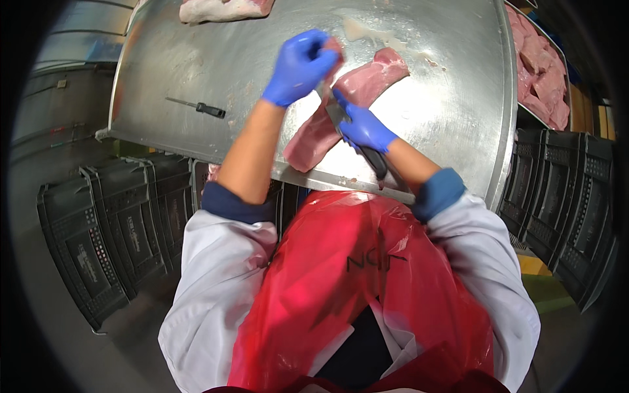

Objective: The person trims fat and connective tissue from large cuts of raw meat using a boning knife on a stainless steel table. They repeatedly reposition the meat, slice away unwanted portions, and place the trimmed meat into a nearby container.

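Observation:
A long pink cut of meat (370, 82) lies slantwise on the metal table (249, 131), near its front edge. My left hand (298, 69), in a blue glove, is closed on a small strip of meat (333, 59) raised at the left side of the cut. In my right hand (368, 128), also blue-gloved, is a knife (375, 162). Its black handle points back toward me, and its blade crosses the middle of the cut. The blade's tip area and part of the strip are blurred and hard to make out.
A thin rod with a black handle (211, 110) lies left on the table. Another slab of meat (226, 8) sits at the far edge. A bin of meat pieces (540, 72) stands at the right. Black crates (124, 229) flank the table's left front; more crates (557, 190) stand right.

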### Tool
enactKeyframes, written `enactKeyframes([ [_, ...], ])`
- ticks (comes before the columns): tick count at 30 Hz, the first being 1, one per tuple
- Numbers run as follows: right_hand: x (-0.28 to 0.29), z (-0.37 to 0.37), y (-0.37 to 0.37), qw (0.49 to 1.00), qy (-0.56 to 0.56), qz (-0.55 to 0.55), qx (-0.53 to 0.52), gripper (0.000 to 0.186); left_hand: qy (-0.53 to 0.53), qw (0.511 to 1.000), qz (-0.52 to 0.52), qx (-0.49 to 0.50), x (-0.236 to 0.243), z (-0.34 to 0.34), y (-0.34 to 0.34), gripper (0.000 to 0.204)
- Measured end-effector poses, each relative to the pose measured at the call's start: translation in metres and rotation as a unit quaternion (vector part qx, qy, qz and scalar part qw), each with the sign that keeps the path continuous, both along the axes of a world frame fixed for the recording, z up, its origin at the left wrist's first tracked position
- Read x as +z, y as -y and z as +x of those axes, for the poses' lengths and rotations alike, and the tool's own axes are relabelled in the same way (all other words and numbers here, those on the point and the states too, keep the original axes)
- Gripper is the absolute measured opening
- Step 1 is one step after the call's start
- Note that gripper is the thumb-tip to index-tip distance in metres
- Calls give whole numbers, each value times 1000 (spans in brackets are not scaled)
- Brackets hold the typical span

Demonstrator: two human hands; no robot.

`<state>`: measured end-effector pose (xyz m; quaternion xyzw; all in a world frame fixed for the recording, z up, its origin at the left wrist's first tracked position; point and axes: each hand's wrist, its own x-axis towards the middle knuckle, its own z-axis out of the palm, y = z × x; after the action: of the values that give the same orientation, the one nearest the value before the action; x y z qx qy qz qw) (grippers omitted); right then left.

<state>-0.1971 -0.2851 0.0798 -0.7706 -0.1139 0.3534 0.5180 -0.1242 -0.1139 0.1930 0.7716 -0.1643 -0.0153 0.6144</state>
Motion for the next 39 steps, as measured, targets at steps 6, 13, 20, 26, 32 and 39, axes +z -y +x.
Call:
enactKeyframes([
  [6, 23, -68, 61, 988, -122, 5, 97, 76, -24, 970, 75, 232, 47, -154, -184, 8],
  [13, -14, 12, 41, 983, 170, -39, -50, 74, -159, 733, 593, 293, -78, -298, -318, 32],
  [20, -24, -17, -12, 945, 231, -231, 28, 77, 69, 846, 512, 132, -146, -161, -41, 56],
  [26, -27, -88, 54, 949, 149, -257, 109, 88, -66, 857, 444, 252, -167, -67, -61, 52],
  [32, 21, -149, 138, 986, 133, -88, 49, 73, -209, 942, 140, 221, -210, -12, -199, 71],
  [39, 6, -232, 230, 943, 99, -94, -302, 76, -217, 944, -246, -31, -104, 1, 27, 78],
])
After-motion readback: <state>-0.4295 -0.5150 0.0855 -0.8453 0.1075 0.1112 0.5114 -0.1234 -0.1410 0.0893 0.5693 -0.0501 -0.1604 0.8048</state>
